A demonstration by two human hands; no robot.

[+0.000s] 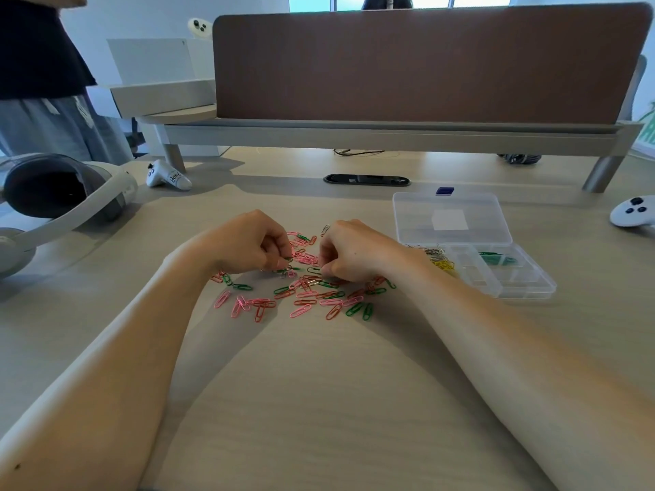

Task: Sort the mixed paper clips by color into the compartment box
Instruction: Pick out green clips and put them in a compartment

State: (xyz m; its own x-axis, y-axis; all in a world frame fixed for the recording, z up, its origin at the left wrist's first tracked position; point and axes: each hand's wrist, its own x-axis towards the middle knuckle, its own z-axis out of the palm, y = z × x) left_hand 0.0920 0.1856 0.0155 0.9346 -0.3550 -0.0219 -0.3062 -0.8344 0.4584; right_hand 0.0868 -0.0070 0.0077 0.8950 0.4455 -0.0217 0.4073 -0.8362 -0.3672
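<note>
Clips (301,292), box (496,278) on table (319,384)

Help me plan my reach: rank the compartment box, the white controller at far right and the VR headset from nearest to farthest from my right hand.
From the right hand:
1. Compartment box, just to its right.
2. White controller, far right edge of the table.
3. VR headset, far left, beyond the left hand.

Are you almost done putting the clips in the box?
Not yet. Some green clips and yellow clips already sit in the box. Both hands, left hand and right hand, are picking at the pile. Lots of pink, red and green ones wait on the table.
</note>
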